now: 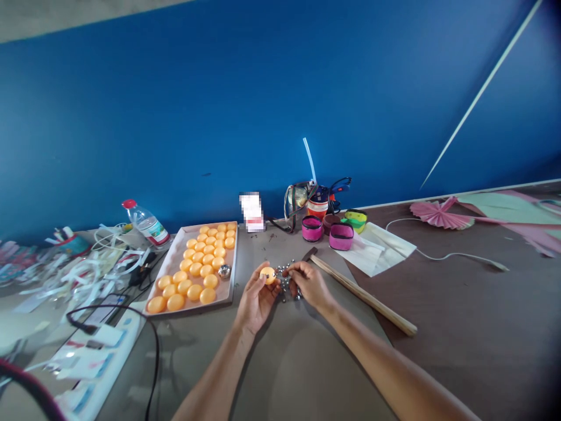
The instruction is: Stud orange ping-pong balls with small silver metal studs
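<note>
An orange ping-pong ball (267, 275) with small dark, shiny spots on it sits in the fingers of my left hand (256, 298), which are closed around it. Just right of the ball, my right hand (309, 283) has thumb and fingertips pinched together; what they hold, if anything, is too small to make out. Beneath and between both hands lies a pile of small shiny metal pieces (284, 286), partly covered by the fingers. To the left stands a shallow tray (234, 257) with rows of orange balls (207, 270) and one silvery ball (224, 271).
A hammer (363, 295) with a wooden handle lies right of my right hand. Behind it are pink and green bands (340, 235), white paper (377, 251) and a cup (317, 204). Far left are a bottle (146, 224), tangled cables (131, 257) and a power strip (107, 362).
</note>
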Motion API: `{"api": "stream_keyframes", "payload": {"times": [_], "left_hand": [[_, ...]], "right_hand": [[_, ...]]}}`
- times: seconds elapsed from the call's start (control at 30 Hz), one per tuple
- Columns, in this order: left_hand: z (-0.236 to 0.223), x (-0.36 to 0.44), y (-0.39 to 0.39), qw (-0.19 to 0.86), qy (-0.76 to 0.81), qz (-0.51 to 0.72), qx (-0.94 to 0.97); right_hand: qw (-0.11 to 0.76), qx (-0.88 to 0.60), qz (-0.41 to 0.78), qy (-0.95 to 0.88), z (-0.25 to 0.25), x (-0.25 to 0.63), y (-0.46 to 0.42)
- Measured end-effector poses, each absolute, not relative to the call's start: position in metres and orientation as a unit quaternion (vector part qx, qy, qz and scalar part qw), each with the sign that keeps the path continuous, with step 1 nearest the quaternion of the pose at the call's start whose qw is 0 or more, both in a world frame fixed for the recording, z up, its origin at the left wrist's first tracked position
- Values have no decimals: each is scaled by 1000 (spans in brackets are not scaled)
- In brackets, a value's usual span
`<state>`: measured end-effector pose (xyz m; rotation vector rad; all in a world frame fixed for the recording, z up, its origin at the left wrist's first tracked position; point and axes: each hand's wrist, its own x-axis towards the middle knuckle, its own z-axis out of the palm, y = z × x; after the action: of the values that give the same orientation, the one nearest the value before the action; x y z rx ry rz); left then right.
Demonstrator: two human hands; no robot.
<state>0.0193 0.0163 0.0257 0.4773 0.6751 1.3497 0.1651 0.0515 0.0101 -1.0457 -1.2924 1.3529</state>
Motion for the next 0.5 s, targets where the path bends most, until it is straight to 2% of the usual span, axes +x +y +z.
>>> {"api": "stream_keyframes", "payload": {"times": [0.5], "left_hand": [[22, 21, 18, 683, 315, 614, 240]], "right_hand": [[497, -312, 676, -446, 18, 163, 46]]}}
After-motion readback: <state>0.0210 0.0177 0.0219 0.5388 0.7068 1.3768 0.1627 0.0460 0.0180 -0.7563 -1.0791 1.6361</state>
